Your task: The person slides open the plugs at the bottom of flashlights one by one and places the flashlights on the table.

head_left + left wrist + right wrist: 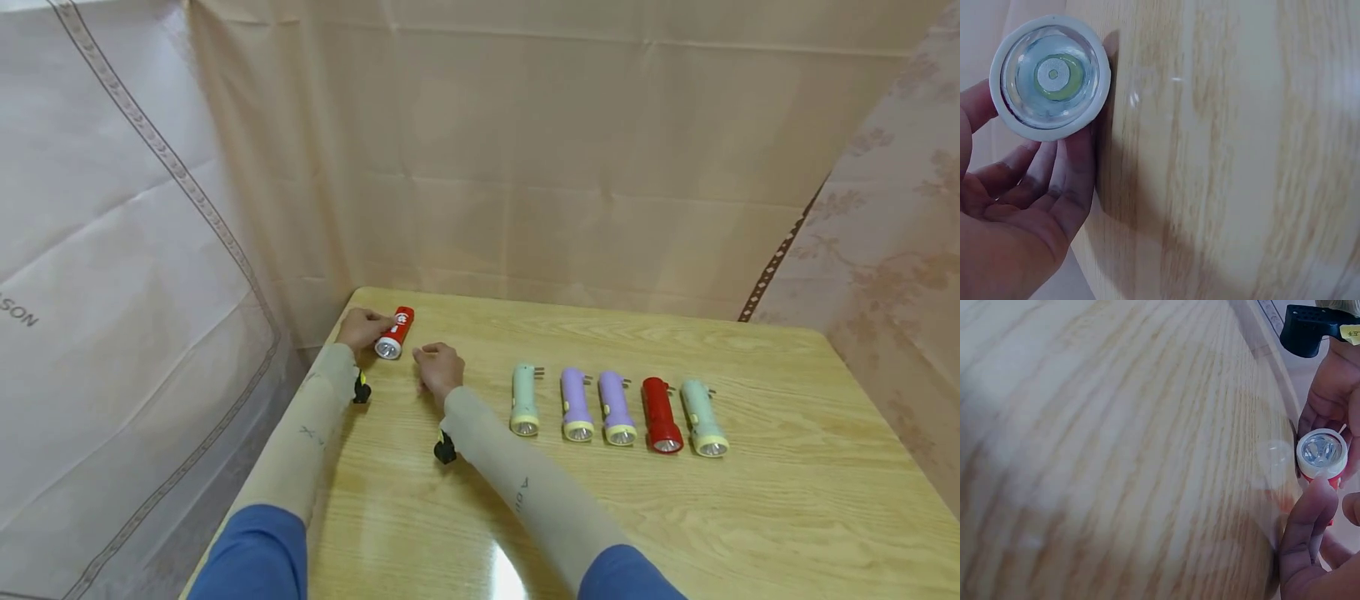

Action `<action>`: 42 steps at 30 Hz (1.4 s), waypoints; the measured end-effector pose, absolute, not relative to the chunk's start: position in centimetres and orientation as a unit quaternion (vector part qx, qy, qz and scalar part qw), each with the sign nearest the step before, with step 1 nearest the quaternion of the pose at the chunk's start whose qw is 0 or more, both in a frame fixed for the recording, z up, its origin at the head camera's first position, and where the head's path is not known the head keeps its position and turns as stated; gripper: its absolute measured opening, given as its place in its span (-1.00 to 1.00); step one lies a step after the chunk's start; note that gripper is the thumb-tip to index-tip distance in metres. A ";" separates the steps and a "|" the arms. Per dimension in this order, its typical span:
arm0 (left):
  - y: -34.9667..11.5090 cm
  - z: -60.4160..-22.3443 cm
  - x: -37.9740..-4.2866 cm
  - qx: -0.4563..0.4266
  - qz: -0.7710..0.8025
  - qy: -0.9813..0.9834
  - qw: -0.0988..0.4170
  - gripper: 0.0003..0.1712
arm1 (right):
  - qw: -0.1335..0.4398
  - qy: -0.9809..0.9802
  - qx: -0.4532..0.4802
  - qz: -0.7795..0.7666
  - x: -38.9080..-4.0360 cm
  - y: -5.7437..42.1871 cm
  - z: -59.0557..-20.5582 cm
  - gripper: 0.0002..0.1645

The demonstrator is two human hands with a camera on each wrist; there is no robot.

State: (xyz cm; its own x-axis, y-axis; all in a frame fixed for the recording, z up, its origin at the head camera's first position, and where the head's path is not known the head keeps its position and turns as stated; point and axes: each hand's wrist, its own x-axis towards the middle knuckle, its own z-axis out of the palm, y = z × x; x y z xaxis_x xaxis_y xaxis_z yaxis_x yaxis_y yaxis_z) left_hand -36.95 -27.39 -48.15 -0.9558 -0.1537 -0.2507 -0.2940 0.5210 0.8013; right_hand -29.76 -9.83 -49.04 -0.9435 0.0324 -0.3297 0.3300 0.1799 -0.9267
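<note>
At the table's far left corner lies a red flashlight (402,323) with a white head, its lens facing the near side. My left hand (363,327) holds it, thumb on one side and fingers on the other. From close up, the left wrist view shows its round lens (1054,76), with the left fingers (1075,181) against the side. A short way to its right, my right hand (441,367) is held over the table with loosely bent fingers and nothing in them. The right wrist view has the right fingers (1310,519) overlapping the flashlight's white rim (1321,474).
Right of my hands, several flashlights lie in a row: a mint one (525,400), two purple ones (576,402), a red one (661,414) and another mint one (703,417). Plug prongs stick out at their far ends. Hanging cloth (525,167) borders the wooden table (787,392).
</note>
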 end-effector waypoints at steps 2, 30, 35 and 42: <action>-27.3 -48.2 -36.9 -0.127 0.464 0.873 0.074 -0.45 | 0.124 0.759 0.119 -0.628 -29.9 -9.9 -49.1 -0.61; -26.5 -47.9 -36.8 -0.092 0.532 0.820 0.191 -0.33 | 0.146 0.746 0.130 -0.637 -29.9 -10.9 -49.0 -0.71; -26.3 -48.0 -36.7 -0.085 0.529 0.824 0.185 -0.39 | 0.149 0.741 0.133 -0.641 -29.8 -11.0 -48.9 -0.76; -26.4 -48.2 -36.9 -0.089 0.525 0.826 0.182 -0.41 | 0.131 0.736 0.135 -0.650 -29.7 -11.1 -48.9 -0.77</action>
State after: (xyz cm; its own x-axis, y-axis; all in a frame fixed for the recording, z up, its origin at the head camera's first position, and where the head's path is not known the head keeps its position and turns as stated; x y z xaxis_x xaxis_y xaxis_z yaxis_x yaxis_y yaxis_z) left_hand -36.85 -26.41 -48.19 -0.9180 0.0434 -0.3942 -0.3385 0.4321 0.8359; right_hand -29.72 -11.07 -48.85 -0.9294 0.0278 -0.3679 0.3685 0.1187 -0.9220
